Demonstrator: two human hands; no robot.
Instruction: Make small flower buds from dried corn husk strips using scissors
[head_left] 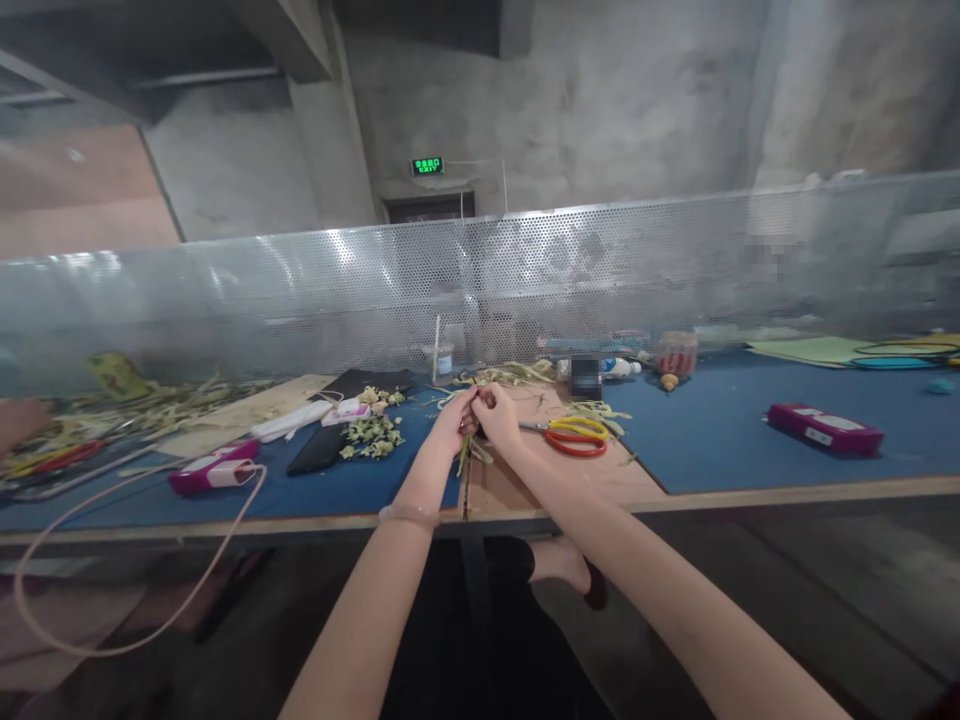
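My left hand and my right hand meet above a brown cardboard sheet, their fingers closed and fingertips together. Thin green leaf strips hang below my left hand, which grips them. My right hand is in a pinch against the left fingertips; what lies between its fingers is too small to make out. Scissors with yellow and red handles rest on the cardboard just right of my right hand. Left of my hands is a pile of small pale green woven pieces.
A black phone and a purple box with a pink cord lie on the left. Another purple box sits at right. Behind stand a plastic cup, a jar and a perforated metal screen. Another person's hand shows far left.
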